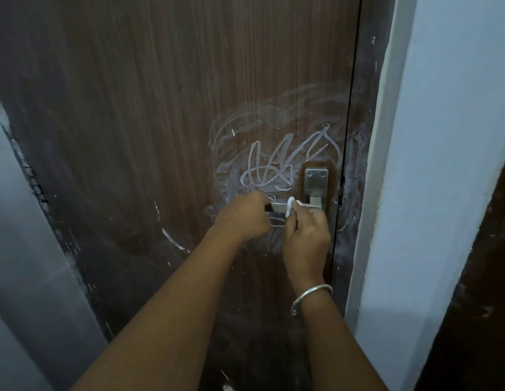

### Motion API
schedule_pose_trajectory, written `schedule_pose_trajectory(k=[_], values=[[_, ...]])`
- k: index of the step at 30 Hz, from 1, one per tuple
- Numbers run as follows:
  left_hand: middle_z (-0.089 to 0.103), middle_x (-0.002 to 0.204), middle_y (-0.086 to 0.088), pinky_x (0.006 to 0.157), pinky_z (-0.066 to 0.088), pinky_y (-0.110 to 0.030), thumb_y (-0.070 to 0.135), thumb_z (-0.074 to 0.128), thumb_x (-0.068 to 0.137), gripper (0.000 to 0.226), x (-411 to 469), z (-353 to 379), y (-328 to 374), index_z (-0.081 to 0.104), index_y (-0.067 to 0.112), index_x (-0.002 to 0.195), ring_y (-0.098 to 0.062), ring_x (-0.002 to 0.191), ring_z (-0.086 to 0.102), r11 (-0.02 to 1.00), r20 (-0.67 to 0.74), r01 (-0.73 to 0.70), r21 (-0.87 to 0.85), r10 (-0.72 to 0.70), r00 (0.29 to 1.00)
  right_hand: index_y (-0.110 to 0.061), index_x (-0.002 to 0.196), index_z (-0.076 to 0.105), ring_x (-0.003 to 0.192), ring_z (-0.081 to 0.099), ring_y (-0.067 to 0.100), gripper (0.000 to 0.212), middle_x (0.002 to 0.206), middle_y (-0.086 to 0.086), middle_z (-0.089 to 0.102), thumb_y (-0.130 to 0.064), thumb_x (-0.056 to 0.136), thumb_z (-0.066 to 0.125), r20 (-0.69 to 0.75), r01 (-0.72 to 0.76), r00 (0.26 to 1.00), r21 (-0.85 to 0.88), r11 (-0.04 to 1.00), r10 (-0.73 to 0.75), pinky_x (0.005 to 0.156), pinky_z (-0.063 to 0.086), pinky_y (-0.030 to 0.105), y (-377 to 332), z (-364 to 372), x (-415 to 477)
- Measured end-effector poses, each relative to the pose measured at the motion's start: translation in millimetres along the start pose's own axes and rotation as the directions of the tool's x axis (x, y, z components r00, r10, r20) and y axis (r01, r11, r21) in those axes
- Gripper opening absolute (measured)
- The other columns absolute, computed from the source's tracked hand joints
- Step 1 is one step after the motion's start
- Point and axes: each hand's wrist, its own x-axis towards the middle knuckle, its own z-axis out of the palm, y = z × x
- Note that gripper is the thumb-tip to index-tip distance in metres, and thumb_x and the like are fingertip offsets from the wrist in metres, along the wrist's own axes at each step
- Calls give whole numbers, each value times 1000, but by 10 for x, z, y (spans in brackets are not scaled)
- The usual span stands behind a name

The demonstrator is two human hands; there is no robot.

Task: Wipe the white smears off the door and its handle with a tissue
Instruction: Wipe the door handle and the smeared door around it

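Observation:
A brown wooden door (166, 114) fills the view. White smears and scribbles (276, 162) cover it above and around the metal lever handle (276, 207), whose backplate (316, 183) sits near the door's right edge. My left hand (242, 215) grips the free left end of the lever. My right hand (306, 235) pinches a small wad of white tissue (291, 207) and presses it against the middle of the lever. More smears lie behind and below both hands, partly hidden.
The dark door frame (355, 170), also smeared white, runs down the right of the door. A pale blue wall (432, 165) stands to the right, a grey wall (22, 249) to the left. A silver bangle (310, 297) circles my right wrist.

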Motion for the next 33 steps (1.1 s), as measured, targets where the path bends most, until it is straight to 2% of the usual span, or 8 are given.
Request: schedule_pose_trajectory(k=[4,8,12,16,20,26,31,33], values=[[63,91,-13,64,48,-35,5,52,79,31,-8,8,-11,62,13,107,-29,79,58,1000,-12,-11,-1,11,1000,2,100,69,60,58,20,19,75,15,61,1,82,66,24,-49,999,17,999,49,60,47,19,72,-21,-183],[63,90,-11,65,49,-36,6,51,79,32,1,22,-23,61,14,108,-28,79,58,1000,-19,-13,2,13,1000,2,102,69,70,55,12,19,82,14,60,-3,85,64,-48,-32,998,60,998,34,66,47,18,21,-21,-34],[63,92,-13,65,50,-36,5,51,78,35,17,37,-18,61,14,110,-29,79,58,1000,-23,4,-4,-4,1000,2,102,69,65,58,22,19,79,16,58,-4,86,62,-45,-31,998,34,999,33,65,45,20,28,1,58],[64,94,-13,69,51,-38,6,50,78,34,5,37,-19,61,14,109,-29,81,59,1000,-42,-9,-2,9,999,2,103,68,62,57,22,20,77,15,58,1,83,64,-10,-36,999,22,999,36,64,46,21,111,-16,-128],[61,87,-12,63,47,-34,5,49,77,36,0,43,-21,61,13,110,-29,76,57,1000,-35,-6,10,6,999,2,102,68,63,58,20,19,78,15,59,-1,84,63,-33,-34,999,36,999,35,62,45,19,115,-20,-98],[58,82,-9,61,44,-33,6,51,78,34,8,38,-10,61,13,109,-27,73,57,1000,-36,0,18,1,999,1,102,68,66,59,22,19,80,15,59,-1,84,63,-61,-27,998,68,997,31,62,52,26,143,-5,-31],[62,90,-12,62,46,-34,7,50,78,34,-11,48,-14,60,15,110,-28,77,58,1000,-41,4,9,-4,999,2,100,69,64,57,20,19,77,15,60,3,82,64,-68,-75,994,86,994,80,60,48,23,176,-50,-103],[63,92,-13,63,45,-34,7,50,78,34,-7,46,-13,61,14,110,-28,78,57,1000,-40,2,8,-1,999,2,100,70,67,54,13,18,78,14,61,-1,83,64,-94,-59,993,79,995,67,62,46,18,129,-58,-8]])
